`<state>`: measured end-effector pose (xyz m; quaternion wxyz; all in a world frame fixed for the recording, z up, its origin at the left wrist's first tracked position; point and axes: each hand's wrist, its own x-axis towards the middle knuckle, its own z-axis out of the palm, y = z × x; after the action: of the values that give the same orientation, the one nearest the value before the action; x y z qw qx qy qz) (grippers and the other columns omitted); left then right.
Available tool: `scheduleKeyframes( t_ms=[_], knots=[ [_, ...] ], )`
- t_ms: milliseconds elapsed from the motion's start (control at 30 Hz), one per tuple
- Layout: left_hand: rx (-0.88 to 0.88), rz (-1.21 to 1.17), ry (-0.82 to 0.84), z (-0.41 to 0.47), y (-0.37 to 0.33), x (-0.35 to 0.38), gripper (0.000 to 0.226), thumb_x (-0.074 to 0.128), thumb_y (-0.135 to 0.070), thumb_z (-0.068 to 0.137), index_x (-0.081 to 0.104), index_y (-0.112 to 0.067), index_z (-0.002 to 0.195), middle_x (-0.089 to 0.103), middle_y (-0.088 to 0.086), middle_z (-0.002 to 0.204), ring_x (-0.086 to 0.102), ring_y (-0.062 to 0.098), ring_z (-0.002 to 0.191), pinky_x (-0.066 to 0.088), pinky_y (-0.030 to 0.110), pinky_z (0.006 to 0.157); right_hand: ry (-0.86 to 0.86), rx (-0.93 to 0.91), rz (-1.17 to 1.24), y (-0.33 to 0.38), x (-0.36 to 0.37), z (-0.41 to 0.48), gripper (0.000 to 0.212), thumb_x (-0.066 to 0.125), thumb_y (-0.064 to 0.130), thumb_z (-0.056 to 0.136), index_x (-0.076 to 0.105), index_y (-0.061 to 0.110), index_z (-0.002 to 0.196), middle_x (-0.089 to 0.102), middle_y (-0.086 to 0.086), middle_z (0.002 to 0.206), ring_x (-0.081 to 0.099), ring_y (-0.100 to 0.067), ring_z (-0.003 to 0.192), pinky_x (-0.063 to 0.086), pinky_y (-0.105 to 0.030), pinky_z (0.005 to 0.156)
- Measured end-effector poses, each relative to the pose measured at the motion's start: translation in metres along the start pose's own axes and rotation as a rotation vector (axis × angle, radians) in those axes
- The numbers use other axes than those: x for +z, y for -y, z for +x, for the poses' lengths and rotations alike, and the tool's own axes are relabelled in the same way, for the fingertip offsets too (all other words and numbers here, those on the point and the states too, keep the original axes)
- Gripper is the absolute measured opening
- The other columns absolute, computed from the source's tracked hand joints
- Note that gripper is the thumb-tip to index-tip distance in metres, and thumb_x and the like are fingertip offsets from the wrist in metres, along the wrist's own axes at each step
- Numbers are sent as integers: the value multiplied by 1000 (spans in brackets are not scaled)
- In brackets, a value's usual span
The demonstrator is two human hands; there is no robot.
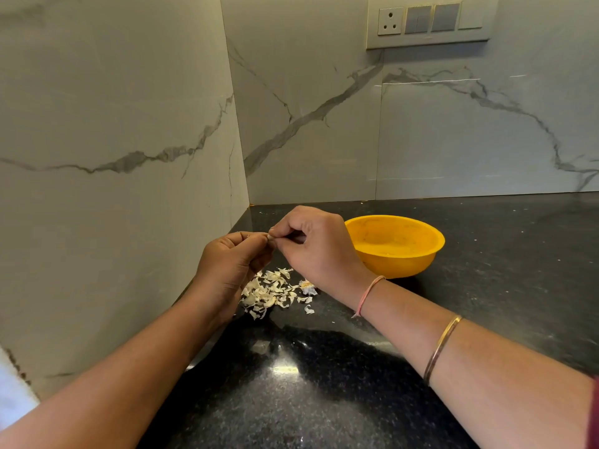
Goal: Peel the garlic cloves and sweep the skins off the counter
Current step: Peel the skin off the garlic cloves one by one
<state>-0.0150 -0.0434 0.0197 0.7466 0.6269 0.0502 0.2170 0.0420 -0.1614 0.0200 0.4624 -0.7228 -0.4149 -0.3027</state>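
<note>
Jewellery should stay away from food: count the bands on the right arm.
2. A pink thread sits at the wrist; a metal bangle lies further up the forearm. More could be hidden under the sleeve.

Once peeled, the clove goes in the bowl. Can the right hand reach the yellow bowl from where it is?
Probably yes: the right hand is raised just beside the yellow bowl, with nothing between them. Both it and the left hand are pinching the garlic clove.
</note>
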Motion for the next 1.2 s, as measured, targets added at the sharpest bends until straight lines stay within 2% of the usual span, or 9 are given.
scheduleKeyframes(
  t_ms=[267,333,433,567,667,767,900,1033,1200],
  knots=[
    [9,-27,33,5,0,-1,8,59,-7,86,67,-6,84,71,-1,68,65,3,64,51,13,60,35,236,198,2,-3,3,8,71,3,79,70,6,85,72,-4,79,69,-14,74,56,-24,70],
    [6,-16,8,7,1,-3,7,61,-8,85,67,-6,82,70,0,68,64,4,63,52,14,60,30,263,229,1,-4,3,9,68,3,81,67,11,83,68,-1,73,69,-17,73,57,-29,72],
    [21,47,-56,9,2,-6,9,61,-9,86,66,-8,79,69,0,69,63,8,65,54,18,65,21,320,334,0,-6,4,19,64,0,84,62,19,79,69,-7,77,69,-23,77,58,-40,76],
    [92,196,-86,6,3,-5,14,64,-19,86,66,-9,76,67,6,74,60,13,67,51,21,62,66,392,480,2,-6,2,13,58,-4,87,62,8,88,65,-11,84,67,-19,80,59,-34,74],
    [146,240,-87,4,1,-4,18,67,-26,83,65,-12,73,66,7,75,60,15,69,50,25,63,73,384,478,4,-4,1,12,57,-5,87,64,4,91,65,-10,85,66,-17,80,59,-31,73],
    [171,231,-73,3,-1,-4,8,67,-16,84,65,-18,76,66,-2,74,62,13,73,50,25,63,72,375,458,3,-4,1,13,59,-5,87,65,5,91,66,-10,85,67,-20,82,59,-31,74],
    [190,240,-31,1,-2,-4,13,65,-9,84,69,-21,80,70,-2,78,66,8,74,51,19,61,68,355,415,2,-4,1,12,62,-2,86,67,9,90,68,-11,87,68,-23,83,59,-36,76],
    [206,229,-27,0,-2,-3,12,67,-10,82,71,-21,78,71,-6,73,65,2,67,51,15,56,69,336,364,1,-3,1,14,64,2,85,67,15,88,69,-10,87,68,-23,83,58,-40,78],
    [211,246,-43,2,-1,-4,11,68,-11,82,70,-20,76,70,-8,68,63,-1,64,50,15,56,105,266,241,1,-4,0,10,64,3,85,68,8,92,69,-6,86,67,-18,79,57,-32,74]
  ],
)
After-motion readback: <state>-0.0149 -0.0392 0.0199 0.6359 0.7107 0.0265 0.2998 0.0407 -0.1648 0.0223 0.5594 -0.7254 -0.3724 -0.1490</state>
